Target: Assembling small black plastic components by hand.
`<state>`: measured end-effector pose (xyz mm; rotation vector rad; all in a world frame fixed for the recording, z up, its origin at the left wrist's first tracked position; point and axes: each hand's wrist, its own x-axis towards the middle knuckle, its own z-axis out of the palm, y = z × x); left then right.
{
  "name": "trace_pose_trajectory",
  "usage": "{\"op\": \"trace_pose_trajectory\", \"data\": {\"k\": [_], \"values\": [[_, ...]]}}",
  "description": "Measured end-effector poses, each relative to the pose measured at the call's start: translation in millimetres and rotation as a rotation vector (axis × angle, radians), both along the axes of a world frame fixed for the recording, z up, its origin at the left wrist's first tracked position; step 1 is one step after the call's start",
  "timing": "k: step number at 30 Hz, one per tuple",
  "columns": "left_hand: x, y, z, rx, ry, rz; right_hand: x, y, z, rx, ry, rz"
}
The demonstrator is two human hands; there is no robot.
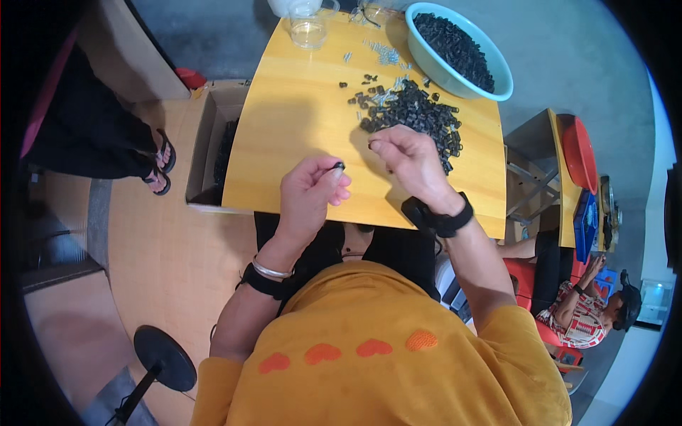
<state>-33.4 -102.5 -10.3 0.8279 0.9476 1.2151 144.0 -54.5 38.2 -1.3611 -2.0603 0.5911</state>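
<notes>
Over the near part of the yellow wooden table, my left hand pinches a small black plastic piece between thumb and fingertips. My right hand is closed in a pinch as well, with a small dark piece at its fingertips, mostly hidden by the fingers. The two hands are apart. Just beyond my right hand lies a loose pile of small black plastic pieces. Small silvery metal pins are scattered at the pile's far side, some mixed into it.
A light-blue basin full of black pieces stands at the far right corner. Clear plastic cups stand at the far left. An open cardboard box sits left of the table. One person stands at left; another person sits at right.
</notes>
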Motion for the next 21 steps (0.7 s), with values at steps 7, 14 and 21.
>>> {"op": "trace_pose_trajectory", "data": {"k": [7, 14, 21], "values": [[15, -14, 38, 0.057, -0.212, -0.135, -2, -41, 33, -0.264, 0.521, 0.045], [21, -26, 44, 0.057, -0.150, -0.147, 4, -50, 33, -0.198, 0.460, 0.086], [23, -28, 42, 0.038, -0.116, -0.135, 3, -52, 34, -0.111, 0.339, 0.121]]}}
